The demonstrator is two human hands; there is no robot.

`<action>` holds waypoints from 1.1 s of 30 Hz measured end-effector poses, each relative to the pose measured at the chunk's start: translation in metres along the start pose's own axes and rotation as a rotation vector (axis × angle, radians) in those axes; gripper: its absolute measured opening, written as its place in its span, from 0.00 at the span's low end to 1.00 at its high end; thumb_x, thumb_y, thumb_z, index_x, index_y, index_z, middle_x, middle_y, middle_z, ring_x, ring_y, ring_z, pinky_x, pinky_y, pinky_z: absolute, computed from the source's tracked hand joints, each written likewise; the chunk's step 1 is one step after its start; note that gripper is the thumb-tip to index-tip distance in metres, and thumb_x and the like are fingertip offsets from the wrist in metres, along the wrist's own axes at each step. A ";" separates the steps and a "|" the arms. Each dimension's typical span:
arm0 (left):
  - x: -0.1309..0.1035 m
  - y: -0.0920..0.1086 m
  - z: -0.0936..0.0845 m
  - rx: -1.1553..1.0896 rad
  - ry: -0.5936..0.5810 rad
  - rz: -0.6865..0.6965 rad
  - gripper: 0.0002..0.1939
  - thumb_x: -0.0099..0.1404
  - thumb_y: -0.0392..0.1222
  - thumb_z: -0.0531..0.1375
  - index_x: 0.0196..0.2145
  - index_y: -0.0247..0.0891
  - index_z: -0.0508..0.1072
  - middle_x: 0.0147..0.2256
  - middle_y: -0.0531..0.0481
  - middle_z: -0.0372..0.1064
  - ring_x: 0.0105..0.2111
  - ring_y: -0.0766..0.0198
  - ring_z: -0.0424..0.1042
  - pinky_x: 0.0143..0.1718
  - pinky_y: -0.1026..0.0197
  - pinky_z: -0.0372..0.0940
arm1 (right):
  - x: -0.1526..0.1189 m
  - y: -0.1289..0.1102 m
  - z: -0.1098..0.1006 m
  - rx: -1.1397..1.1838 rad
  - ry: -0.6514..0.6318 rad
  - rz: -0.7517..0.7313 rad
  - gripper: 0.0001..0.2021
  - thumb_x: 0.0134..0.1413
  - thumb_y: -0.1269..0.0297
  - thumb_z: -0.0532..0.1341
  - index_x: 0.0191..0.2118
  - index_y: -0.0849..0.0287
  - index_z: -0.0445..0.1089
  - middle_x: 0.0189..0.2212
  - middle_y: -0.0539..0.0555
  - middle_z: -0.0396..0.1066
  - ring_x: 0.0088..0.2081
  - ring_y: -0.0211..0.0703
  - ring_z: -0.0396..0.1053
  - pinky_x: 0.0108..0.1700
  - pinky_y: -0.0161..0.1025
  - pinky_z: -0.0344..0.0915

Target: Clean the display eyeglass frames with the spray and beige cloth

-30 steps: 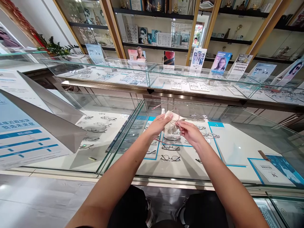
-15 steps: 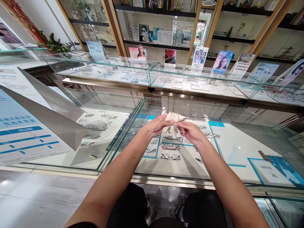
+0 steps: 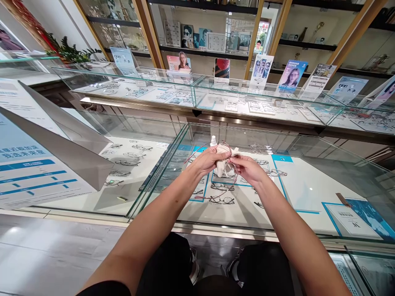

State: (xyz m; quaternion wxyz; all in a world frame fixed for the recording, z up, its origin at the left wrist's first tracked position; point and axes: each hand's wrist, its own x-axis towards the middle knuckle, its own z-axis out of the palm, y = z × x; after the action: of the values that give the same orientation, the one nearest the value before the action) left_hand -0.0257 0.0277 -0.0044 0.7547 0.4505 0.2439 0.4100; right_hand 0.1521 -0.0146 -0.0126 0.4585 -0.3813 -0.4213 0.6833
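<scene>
Above the glass counter, my left hand [image 3: 207, 160] is closed on a cream cleaning cloth [image 3: 221, 167], its thumb pressing the cloth against a pair of eyeglasses [image 3: 237, 176] with a thin reddish frame. My right hand [image 3: 250, 169] pinches the frame from the other side, its fingertips close to the cloth. One thin temple arm reaches left behind my left hand; the other curves down below the cloth. Part of the frame is hidden by cloth and fingers. A small white bottle [image 3: 213, 141] stands just behind my left hand.
Under the counter's glass top [image 3: 191, 224] lie several pairs of glasses [image 3: 222, 200]. Folded display cards [image 3: 40, 164] stand at the left. A second glass showcase [image 3: 197, 96] with upright cards runs across behind, before wall shelves [image 3: 210, 53]. A leafy plant [image 3: 69, 51] is at the far left.
The eyeglasses have turned, so their temple arms now spread left and downward. The cloth is bunched more tightly in my left hand. The white bottle shows more fully.
</scene>
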 end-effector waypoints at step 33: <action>-0.006 0.007 0.008 0.243 0.094 0.164 0.24 0.59 0.61 0.70 0.33 0.34 0.76 0.29 0.50 0.74 0.27 0.66 0.70 0.30 0.64 0.63 | -0.002 -0.007 0.004 0.113 -0.001 -0.023 0.10 0.41 0.60 0.73 0.26 0.60 0.75 0.25 0.49 0.67 0.24 0.33 0.53 0.27 0.38 0.47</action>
State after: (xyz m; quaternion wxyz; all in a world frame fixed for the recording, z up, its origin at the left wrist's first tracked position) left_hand -0.0258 0.0201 0.0057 0.6463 0.5372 0.2892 0.4584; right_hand 0.1514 -0.0157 -0.0045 0.4870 -0.3495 -0.3867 0.7008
